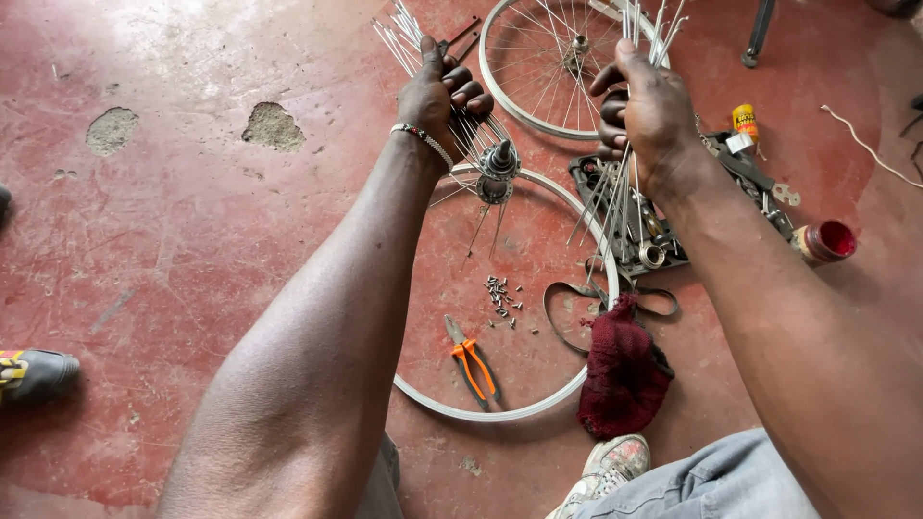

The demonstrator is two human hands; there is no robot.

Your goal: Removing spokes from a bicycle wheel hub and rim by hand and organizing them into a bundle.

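Note:
My left hand [440,91] grips a bundle of thin metal spokes [404,34] that fan up to the left and run down into a wheel hub [497,165]. My right hand [649,111] holds a second bundle of spokes [615,197] upright, their ends hanging toward the floor. Under both hands a bare silver wheel rim [500,413] lies flat on the red floor. Inside the rim lie orange-handled pliers [473,363] and a small heap of spoke nipples [502,298].
A spoked wheel [538,67] lies further away. To the right sit a black tray of small parts [639,245], a dark red knitted cloth [620,375], a red-lidded jar [827,240], a yellow tube [744,120] and a black strap [567,308]. Another person's shoe [34,373] rests at the left edge.

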